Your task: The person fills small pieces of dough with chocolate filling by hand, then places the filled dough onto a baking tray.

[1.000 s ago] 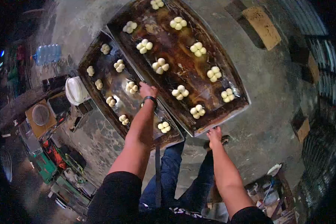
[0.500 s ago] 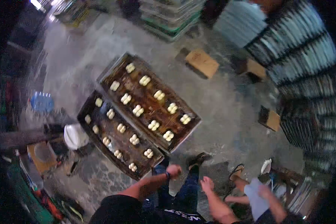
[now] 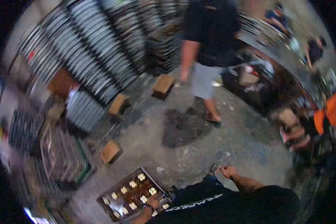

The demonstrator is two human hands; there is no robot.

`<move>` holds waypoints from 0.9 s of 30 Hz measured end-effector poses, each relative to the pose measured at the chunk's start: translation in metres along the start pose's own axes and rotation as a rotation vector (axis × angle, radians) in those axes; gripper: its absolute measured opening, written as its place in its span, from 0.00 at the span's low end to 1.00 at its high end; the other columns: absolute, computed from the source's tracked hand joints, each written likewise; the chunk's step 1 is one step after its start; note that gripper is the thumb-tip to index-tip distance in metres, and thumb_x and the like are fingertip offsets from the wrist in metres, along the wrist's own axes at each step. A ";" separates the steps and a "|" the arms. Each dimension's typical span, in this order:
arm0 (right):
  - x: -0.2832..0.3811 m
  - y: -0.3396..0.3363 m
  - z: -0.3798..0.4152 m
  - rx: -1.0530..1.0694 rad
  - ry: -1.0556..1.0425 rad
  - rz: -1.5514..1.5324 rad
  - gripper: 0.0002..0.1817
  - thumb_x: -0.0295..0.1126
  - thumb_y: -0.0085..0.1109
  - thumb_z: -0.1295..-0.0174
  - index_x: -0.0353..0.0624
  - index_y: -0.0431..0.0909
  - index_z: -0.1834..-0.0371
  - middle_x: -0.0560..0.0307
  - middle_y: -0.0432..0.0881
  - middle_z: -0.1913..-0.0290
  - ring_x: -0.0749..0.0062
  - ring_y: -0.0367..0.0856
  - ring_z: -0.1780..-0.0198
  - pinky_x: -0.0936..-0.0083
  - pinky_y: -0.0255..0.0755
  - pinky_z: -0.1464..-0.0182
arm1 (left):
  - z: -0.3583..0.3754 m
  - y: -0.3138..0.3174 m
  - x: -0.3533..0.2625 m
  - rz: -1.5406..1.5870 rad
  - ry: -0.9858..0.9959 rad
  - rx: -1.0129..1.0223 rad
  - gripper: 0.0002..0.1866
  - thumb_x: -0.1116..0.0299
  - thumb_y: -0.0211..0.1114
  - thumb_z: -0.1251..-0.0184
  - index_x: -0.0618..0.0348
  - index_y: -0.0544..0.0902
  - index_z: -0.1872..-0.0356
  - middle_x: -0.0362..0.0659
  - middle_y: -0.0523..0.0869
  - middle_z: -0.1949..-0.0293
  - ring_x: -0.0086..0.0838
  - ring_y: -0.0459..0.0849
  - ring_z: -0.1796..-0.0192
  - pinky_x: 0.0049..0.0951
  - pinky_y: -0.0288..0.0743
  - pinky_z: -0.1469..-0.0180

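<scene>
My left hand (image 3: 152,202), with a dark band at the wrist, overlaps the near side of a dark baking tray (image 3: 105,209); its fingers are blurred. Pale dough pieces (image 3: 133,184) in small clusters sit spaced out on the tray. My right hand (image 3: 228,171) is out to the right, away from the tray, above the floor and beside my dark clothing. Its fingers are curled in and nothing shows in them. A pale grey patch (image 3: 226,182) lies just below that hand in the view.
A person in grey shorts (image 3: 207,80) stands ahead. Tall stacks of trays (image 3: 97,44) fill the back left. Cardboard-coloured boxes (image 3: 111,152) rest on the concrete floor (image 3: 145,138). Plastic crates (image 3: 63,153) are piled at left. Other people, one in orange trousers (image 3: 326,114), are at far right.
My view has swung to the right, so the trays now sit at the bottom left and less of them shows. The person in grey shorts now appears ahead instead of at lower right.
</scene>
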State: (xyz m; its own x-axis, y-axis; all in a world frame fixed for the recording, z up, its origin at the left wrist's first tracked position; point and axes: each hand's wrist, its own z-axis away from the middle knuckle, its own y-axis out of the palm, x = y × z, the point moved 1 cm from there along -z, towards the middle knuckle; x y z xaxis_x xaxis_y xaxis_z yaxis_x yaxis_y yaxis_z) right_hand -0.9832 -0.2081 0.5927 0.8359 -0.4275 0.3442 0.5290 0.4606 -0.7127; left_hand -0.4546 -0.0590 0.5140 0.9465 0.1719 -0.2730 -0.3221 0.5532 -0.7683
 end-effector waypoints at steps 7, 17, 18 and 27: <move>-0.325 -0.106 -0.020 -0.031 0.288 0.061 0.25 0.53 0.47 0.37 0.41 0.81 0.56 0.46 0.82 0.51 0.49 0.79 0.49 0.57 0.70 0.44 | -0.085 -0.142 -0.249 0.263 -0.160 -0.053 0.16 0.60 0.53 0.38 0.57 0.81 0.55 0.49 0.82 0.51 0.45 0.79 0.48 0.40 0.73 0.48; -0.171 -0.212 -0.122 -0.307 0.118 -0.460 0.15 0.35 0.52 0.52 0.45 0.83 0.63 0.46 0.84 0.59 0.52 0.82 0.56 0.62 0.75 0.53 | -0.198 -0.139 -0.268 0.205 -0.216 0.110 0.20 0.56 0.54 0.37 0.58 0.80 0.52 0.52 0.80 0.48 0.48 0.77 0.45 0.43 0.70 0.44; -0.141 -0.219 -0.137 -0.330 0.071 -0.445 0.16 0.37 0.55 0.51 0.46 0.82 0.60 0.48 0.84 0.60 0.55 0.83 0.57 0.64 0.75 0.53 | -0.218 -0.133 -0.281 0.144 -0.209 0.156 0.20 0.56 0.54 0.37 0.58 0.80 0.52 0.52 0.80 0.47 0.48 0.76 0.45 0.43 0.70 0.44; -0.233 -0.270 -0.208 -0.652 0.166 -0.690 0.14 0.30 0.60 0.51 0.44 0.83 0.60 0.49 0.85 0.64 0.57 0.83 0.62 0.64 0.76 0.55 | -0.547 -0.295 -0.604 -0.414 0.348 0.031 0.23 0.52 0.54 0.37 0.58 0.79 0.49 0.55 0.78 0.45 0.50 0.74 0.42 0.45 0.67 0.41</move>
State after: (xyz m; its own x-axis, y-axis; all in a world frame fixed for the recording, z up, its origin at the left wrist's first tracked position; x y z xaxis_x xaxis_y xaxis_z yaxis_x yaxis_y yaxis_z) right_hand -1.3509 -0.3944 0.5781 0.3135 -0.5696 0.7598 0.6692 -0.4351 -0.6024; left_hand -0.9415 -0.7714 0.5887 0.9303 -0.3425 -0.1310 0.0819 0.5421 -0.8363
